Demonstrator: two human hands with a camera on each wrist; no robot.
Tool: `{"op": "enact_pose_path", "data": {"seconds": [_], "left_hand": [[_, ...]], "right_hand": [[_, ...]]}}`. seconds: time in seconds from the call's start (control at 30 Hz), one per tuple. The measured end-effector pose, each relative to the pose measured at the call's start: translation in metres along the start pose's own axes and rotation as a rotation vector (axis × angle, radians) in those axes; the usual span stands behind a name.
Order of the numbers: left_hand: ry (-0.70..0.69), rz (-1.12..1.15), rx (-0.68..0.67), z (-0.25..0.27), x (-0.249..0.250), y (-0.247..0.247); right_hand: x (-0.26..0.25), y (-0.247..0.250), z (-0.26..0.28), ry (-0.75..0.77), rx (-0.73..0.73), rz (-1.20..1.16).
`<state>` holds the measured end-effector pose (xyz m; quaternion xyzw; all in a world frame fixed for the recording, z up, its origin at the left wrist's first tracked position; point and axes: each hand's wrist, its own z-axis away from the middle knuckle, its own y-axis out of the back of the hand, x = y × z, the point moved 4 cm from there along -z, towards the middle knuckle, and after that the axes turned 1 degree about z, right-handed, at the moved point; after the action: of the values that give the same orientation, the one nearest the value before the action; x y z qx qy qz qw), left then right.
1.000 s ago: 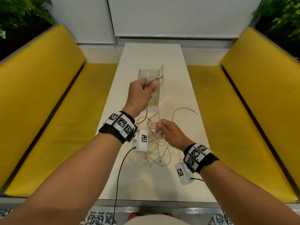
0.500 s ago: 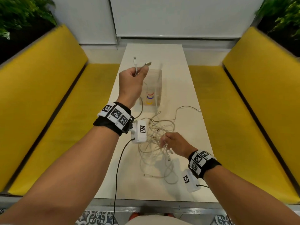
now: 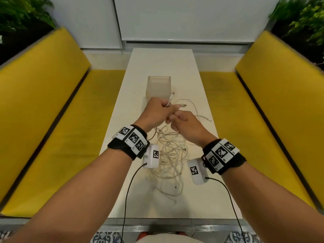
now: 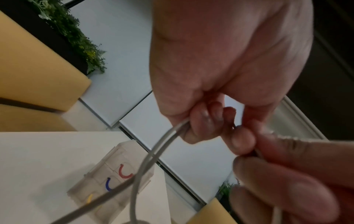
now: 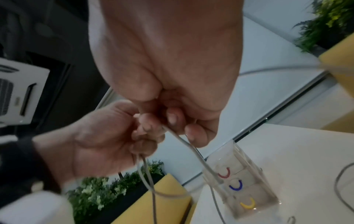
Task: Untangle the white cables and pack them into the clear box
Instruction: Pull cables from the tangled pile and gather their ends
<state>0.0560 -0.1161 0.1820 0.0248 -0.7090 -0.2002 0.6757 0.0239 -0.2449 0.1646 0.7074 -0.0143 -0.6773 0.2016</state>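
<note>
Above the white table (image 3: 198,81), just nearer me than the clear box (image 3: 158,87): both my hands, raised and meeting.

Item 1, left hand (image 3: 155,112): fingers curled round a doubled length of white cable (image 4: 162,145), with two plug ends (image 3: 172,94) poking out past my knuckles toward the box.

Item 2, right hand (image 3: 185,126): fingertips pinching the same strand where it leaves my left fist; the wrist views show cable trailing down from both grips.

Item 3, tangle of white cables (image 3: 171,155): loose heap on the table beneath and behind my wrists, loops crossing one another, several plugs scattered through it. Unsorted.

Item 4, clear box: upright beyond my hands, open top; red, blue and yellow curved marks on one wall. I see no cable inside it.

Hazards noted:
- The held strand runs back down into the heap. Pulling hard would likely cinch a crossing into a knot, or lift the whole heap.
- A plug could catch in a neighbouring loop and drag it along.
- A trailing loop swinging forward might nudge the light box or tip it.
- Slack sliding off the table edge would pull more after it.
</note>
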Motion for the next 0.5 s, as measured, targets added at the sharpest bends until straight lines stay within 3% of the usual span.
{"op": "enact_pose_path", "data": {"seconds": [0.2, 0.33, 0.5], "left_hand": [[-0.034, 0.109, 0.286, -0.008, 0.015, 0.03], [-0.025, 0.098, 0.296, -0.007, 0.024, 0.045], [0.117, 0.274, 0.457, -0.007, 0.014, 0.059]], "right_hand": [[0.032, -0.003, 0.008, -0.021, -0.018, 0.046], [0.055, 0.004, 0.018, -0.02, -0.005, 0.014], [0.094, 0.04, 0.015, -0.36, 0.207, -0.141]]}}
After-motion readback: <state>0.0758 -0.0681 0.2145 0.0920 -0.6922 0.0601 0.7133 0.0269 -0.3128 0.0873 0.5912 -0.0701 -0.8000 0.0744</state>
